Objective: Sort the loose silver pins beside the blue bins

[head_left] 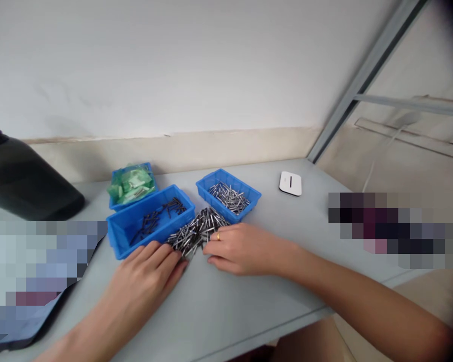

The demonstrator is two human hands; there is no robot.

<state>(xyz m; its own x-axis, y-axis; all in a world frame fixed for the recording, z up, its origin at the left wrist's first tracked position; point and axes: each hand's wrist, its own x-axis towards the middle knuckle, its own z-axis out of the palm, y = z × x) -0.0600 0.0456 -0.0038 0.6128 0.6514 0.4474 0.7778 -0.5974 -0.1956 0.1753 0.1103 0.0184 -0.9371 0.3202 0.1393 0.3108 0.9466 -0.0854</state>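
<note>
A heap of thin, shiny and dark metal pins (196, 232) lies loose on the grey table between my two hands. My left hand (147, 271) is at the heap's near left edge, fingers bent and thumb close to them. Its fingertips are partly hidden, so what they pinch is unclear. From the right, my right hand (241, 250), with a ring on one finger, touches the heap. Its thumb and fingers are apart. Behind the heap, a blue bin (254, 197) holds many silvery pins. Left of it, a larger blue bin (117, 234) contains some darker, screw-like pieces.
A third blue bin (115, 205) at the back holds green plastic packets (134, 182). A white square device (290, 183) lies at the back right. On the left are a dark bottle-shaped object (30, 181) and a blurred-out screen. A metal frame (337, 113) rises at right.
</note>
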